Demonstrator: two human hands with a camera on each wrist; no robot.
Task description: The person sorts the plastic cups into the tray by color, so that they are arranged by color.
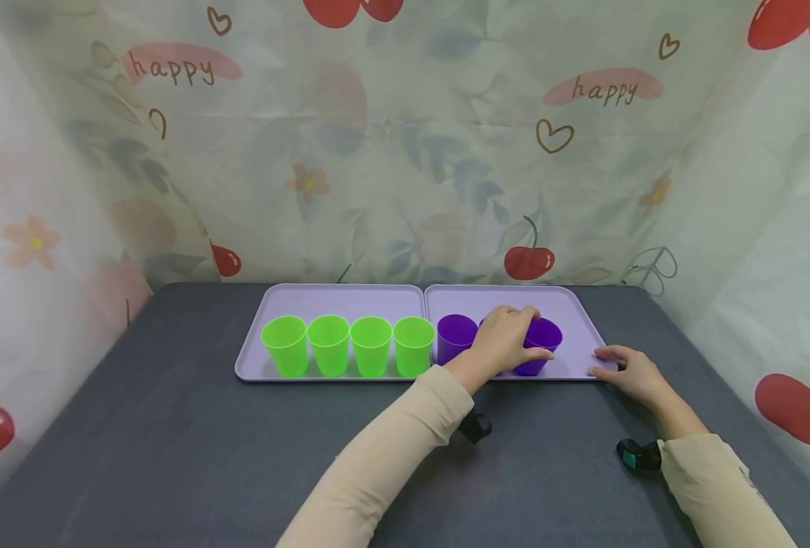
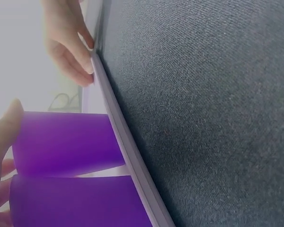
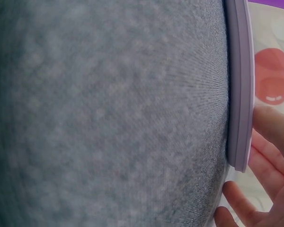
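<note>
My left hand [image 1: 501, 339] reaches over the right-hand tray and grips the rightmost purple cup [image 1: 537, 344] near its rim. Its thumb lies on the near side of that cup, as the left wrist view shows beside the upper purple cup [image 2: 68, 144]. Another purple cup [image 1: 456, 335] stands left of the hand, and one between them is mostly hidden behind it. At the tray's front right corner my right hand [image 1: 634, 373] holds the edge of the lilac tray [image 1: 583, 346] between thumb and fingers; the tray rim [image 3: 241, 85] shows close up in the right wrist view.
A second lilac tray [image 1: 343, 297] adjoins on the left, with several bright green cups [image 1: 371, 346] in a row along it. Both trays lie on a dark grey table [image 1: 240, 457] before a patterned cloth backdrop [image 1: 391, 152].
</note>
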